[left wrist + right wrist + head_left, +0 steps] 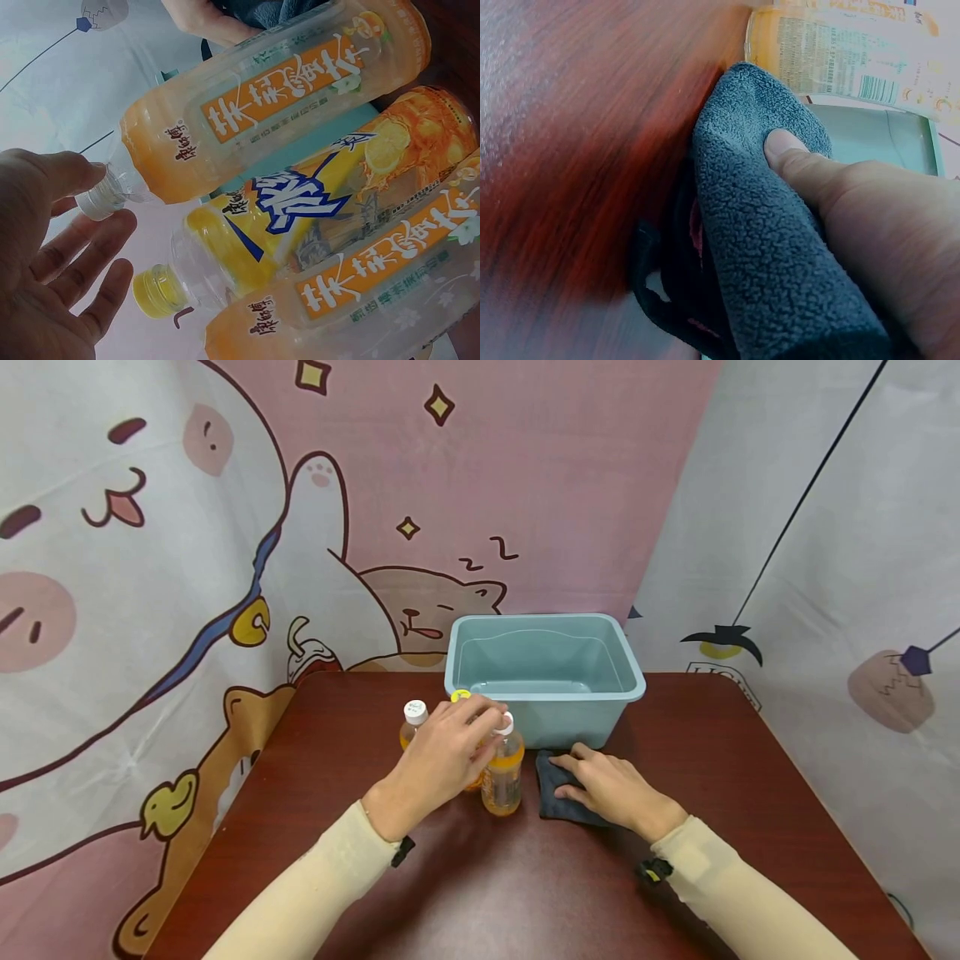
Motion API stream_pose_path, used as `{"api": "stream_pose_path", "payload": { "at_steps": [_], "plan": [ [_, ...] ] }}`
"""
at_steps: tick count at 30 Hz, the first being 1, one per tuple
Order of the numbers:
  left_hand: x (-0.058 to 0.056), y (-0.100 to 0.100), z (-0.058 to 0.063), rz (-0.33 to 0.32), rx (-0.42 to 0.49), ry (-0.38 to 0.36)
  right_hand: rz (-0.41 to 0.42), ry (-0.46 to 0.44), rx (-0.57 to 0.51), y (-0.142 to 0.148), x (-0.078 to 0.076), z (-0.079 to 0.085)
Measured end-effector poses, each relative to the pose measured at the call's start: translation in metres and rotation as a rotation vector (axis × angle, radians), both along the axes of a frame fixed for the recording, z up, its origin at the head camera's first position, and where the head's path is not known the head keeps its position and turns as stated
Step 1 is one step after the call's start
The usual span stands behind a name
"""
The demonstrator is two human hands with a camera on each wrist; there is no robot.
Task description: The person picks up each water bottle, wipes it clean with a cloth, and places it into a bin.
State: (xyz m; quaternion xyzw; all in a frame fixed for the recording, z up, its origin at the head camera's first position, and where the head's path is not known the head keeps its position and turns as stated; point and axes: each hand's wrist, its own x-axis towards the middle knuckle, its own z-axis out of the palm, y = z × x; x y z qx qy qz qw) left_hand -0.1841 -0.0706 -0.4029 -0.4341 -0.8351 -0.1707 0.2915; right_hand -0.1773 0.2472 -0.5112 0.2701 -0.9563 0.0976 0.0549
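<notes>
Three drink bottles stand upright together on the table. My left hand reaches over them, thumb and fingers around the white cap of the nearest bottle, which has an orange and clear label. Behind that hand stand a yellow-capped bottle with a yellow label and another white-capped bottle, both partly covered. My right hand holds a dark grey fleecy cloth down on the table, its thumb pressed on the fabric. Most of the right fingers are hidden in the right wrist view.
A light blue plastic tub stands at the back of the dark red wooden table, just beyond the bottles and cloth. Printed cloth hangings surround the table's back and sides. A dark strap shows beside the cloth.
</notes>
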Motion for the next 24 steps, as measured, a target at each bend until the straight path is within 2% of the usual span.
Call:
{"api": "stream_pose_path", "payload": {
  "at_steps": [17,21,24],
  "plan": [
    [0.0009,0.0019,0.0016,-0.010,0.010,-0.034,-0.031,-0.051,0.019,0.0004,0.0013,-0.0009],
    [0.0006,0.0021,0.0017,-0.011,0.011,-0.036,-0.039,-0.005,0.018,0.0006,0.0024,0.0014],
    [0.0000,0.0020,0.0012,-0.013,0.008,-0.036,-0.034,0.091,0.001,0.0011,0.0022,0.0051]
  ]
}}
